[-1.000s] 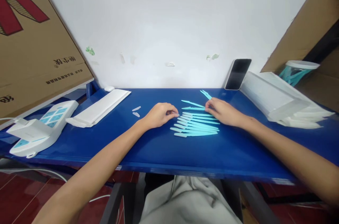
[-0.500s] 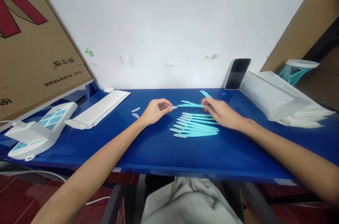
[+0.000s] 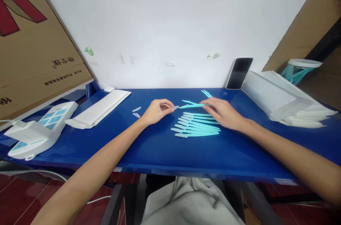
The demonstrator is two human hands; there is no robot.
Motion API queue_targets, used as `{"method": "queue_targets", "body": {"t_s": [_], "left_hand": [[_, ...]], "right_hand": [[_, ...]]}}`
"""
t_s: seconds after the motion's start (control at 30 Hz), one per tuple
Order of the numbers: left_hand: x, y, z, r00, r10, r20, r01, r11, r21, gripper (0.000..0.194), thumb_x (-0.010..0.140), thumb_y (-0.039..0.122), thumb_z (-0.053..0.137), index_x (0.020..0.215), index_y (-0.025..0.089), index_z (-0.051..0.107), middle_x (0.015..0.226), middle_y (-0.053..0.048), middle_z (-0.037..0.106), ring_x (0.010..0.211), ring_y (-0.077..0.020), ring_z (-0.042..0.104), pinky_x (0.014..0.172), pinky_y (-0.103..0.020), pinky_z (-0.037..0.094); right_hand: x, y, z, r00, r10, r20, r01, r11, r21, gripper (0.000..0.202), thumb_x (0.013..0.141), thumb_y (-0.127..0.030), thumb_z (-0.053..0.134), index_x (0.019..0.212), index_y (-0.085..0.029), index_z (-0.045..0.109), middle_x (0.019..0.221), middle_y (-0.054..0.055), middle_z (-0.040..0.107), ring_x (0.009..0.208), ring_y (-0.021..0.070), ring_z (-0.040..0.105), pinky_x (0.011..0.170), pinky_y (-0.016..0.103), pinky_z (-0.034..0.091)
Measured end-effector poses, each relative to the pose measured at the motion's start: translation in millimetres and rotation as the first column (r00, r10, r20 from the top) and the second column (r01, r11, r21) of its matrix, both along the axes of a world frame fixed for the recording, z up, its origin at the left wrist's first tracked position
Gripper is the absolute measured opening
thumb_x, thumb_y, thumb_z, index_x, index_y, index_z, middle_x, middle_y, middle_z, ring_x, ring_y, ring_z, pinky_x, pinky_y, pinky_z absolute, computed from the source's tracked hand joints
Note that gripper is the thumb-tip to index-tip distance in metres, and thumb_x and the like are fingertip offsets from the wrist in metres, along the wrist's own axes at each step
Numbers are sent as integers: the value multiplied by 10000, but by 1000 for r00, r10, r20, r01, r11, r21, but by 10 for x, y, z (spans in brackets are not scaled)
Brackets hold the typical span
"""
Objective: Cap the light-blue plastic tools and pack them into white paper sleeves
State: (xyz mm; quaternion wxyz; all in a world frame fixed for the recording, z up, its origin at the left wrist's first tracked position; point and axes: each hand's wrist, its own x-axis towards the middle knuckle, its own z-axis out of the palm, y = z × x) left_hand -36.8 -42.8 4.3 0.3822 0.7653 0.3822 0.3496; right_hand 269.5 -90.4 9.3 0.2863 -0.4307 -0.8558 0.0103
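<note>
My left hand (image 3: 159,111) pinches a small clear blade cap (image 3: 174,107) between thumb and fingers. My right hand (image 3: 222,112) is closed on the handle of a turquoise eyebrow razor (image 3: 190,106), whose blade end points left at the cap; a touch between them cannot be made out. Below lie several capped turquoise razors (image 3: 197,129), roughly side by side with their heads to the left. Behind the held razor rests another razor (image 3: 188,102), and further back more turquoise handles (image 3: 206,93) show. Left of my left hand are two loose clear caps (image 3: 136,112).
On the blue table (image 3: 149,150), a white flat package (image 3: 98,109) and a power strip (image 3: 53,125) with a plugged-in charger (image 3: 28,133) are at left. At right stand a phone (image 3: 239,73), white packages (image 3: 282,100) and a tub of razors (image 3: 299,72).
The clear cap and the blade end of the held razor, which were in line and almost meeting, now sit slightly differently. My right fingers have shifted a little on the handle.
</note>
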Motion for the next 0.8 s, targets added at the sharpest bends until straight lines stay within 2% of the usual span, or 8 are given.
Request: {"method": "queue_targets", "body": {"t_s": [0.57, 0.8], "left_hand": [[7, -21, -16, 994, -104, -46, 105, 994, 20, 272, 851, 404, 754, 932, 145, 741, 865, -74, 780, 804, -183, 727, 771, -284, 560], [38, -112, 22, 991, -87, -98, 97, 990, 101, 273, 872, 411, 740, 988, 174, 811, 924, -68, 805, 820, -202, 722, 752, -288, 540]], "right_hand": [[-12, -38, 8, 999, 53, -13, -53, 998, 18, 334, 1049, -370, 446, 1120, -172, 705, 1002, 89, 748, 826, 213, 692, 757, 347, 523], [-15, -68, 12, 998, 70, 2, -70, 997, 19, 326, 1051, -364, 454, 1121, -193, 723, 1055, 78, 774, 910, 225, 713, 842, 364, 526]]}}
